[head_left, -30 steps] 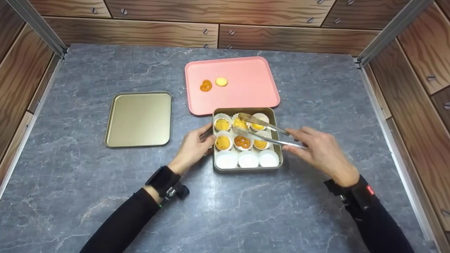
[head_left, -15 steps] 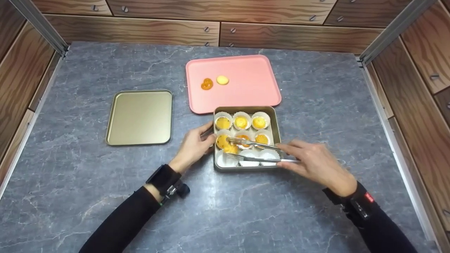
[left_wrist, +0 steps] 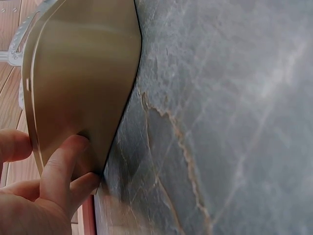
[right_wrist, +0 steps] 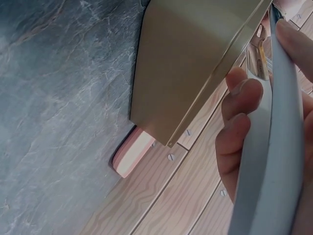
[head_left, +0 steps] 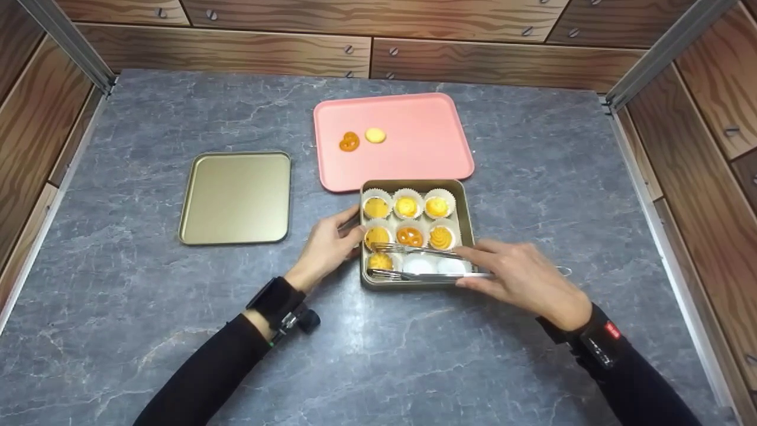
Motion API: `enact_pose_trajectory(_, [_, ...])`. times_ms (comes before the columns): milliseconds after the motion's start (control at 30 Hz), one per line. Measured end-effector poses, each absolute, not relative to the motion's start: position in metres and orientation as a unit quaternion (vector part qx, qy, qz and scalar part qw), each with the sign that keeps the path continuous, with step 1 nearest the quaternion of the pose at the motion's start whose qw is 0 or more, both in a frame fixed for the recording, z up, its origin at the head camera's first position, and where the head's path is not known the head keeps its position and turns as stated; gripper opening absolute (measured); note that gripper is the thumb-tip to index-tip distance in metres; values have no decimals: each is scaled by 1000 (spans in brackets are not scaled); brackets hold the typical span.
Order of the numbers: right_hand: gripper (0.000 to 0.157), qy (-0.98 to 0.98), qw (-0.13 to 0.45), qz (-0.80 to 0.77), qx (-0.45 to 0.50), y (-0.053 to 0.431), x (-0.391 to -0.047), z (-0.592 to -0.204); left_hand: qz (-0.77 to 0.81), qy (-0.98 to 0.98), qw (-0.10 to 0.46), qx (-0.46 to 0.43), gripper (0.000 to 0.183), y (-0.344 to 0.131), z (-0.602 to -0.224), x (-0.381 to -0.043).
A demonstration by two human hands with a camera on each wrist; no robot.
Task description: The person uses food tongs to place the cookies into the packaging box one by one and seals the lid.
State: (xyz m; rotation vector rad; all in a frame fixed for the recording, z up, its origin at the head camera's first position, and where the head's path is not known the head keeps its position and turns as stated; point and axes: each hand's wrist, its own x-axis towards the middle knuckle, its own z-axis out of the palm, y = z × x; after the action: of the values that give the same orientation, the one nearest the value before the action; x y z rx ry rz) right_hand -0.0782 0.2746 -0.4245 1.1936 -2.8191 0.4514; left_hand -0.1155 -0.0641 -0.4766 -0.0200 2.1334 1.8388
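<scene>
In the head view my left hand (head_left: 325, 245) holds the left side of an open gold tin (head_left: 417, 286), thumb at the rim and fingers against the outer wall. My right hand (head_left: 526, 278) grips metal tongs (head_left: 434, 274) with fork-like tips, reaching in from the right. Their tips stand on either side of a yellow cookie (head_left: 379, 261) in the front left paper cup. Cookies fill the back and middle rows, among them a pretzel (head_left: 409, 236) in the centre. Two white paper cups (head_left: 420, 264) in front hold no cookie. The right wrist view shows the tongs' handles (right_wrist: 279, 147) between thumb and fingers.
Behind the tin lies a pink tray (head_left: 420, 136) with a pretzel (head_left: 349, 141) and a round pale cookie (head_left: 375, 135). A gold lid (head_left: 235, 198) lies on the grey marbled table at left. Wood-patterned panels (head_left: 236, 50) enclose the table's back and sides.
The tongs have moved from the tin's back row to its front left cup, bringing a yellow cookie there. The left hand has stayed at the tin's side.
</scene>
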Motion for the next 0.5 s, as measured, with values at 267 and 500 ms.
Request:
enact_pose_trajectory(267, [51,-913,14,135,385,274,-80,-422,648,746,156,-4,62,-64,-477,-115])
enact_pose_trajectory(500, [51,-913,19,131,386,274,-80,-422,645,748,160,-6,62,-64,-477,-116])
